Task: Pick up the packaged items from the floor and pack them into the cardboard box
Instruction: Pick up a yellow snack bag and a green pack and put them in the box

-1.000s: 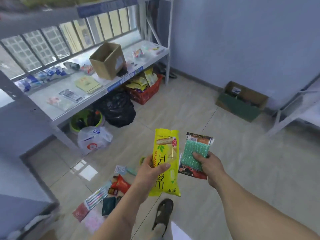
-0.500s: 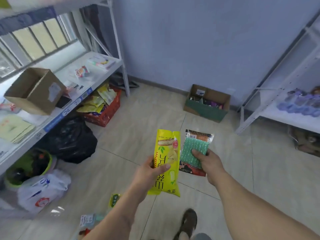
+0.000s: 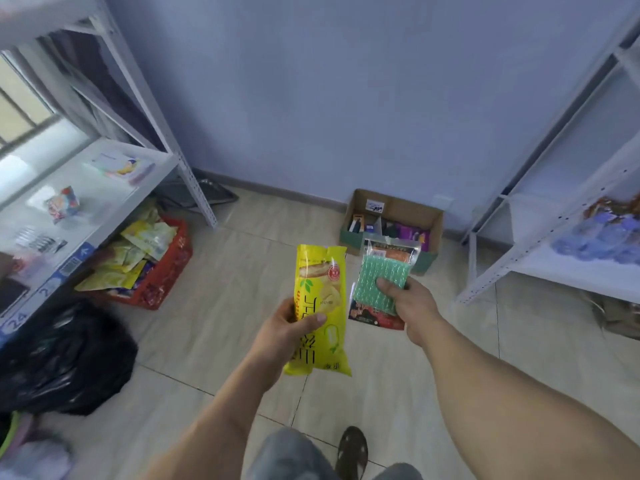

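My left hand (image 3: 287, 336) grips a long yellow snack packet (image 3: 320, 299), held upright in front of me. My right hand (image 3: 412, 306) holds a clear packet with a green scouring pad (image 3: 379, 284) and a red printed card at its bottom. Both packets hang in the air above the tiled floor. Ahead, against the blue wall, stands the open cardboard box (image 3: 398, 204) with a green lower band; several small packaged items lie inside it. The pad packet overlaps the box's front edge in the view.
A white metal shelf (image 3: 114, 188) runs along the left, with a red crate (image 3: 169, 271) of yellow packets and a black rubbish bag (image 3: 65, 358) under it. Another white shelf (image 3: 568, 258) stands at the right. My sandalled foot (image 3: 353, 452) is at the bottom.
The view has swung right and moved nearer to the cardboard box by the wall. The loose packets on the floor at lower left have left the view. Both hands keep their packets.
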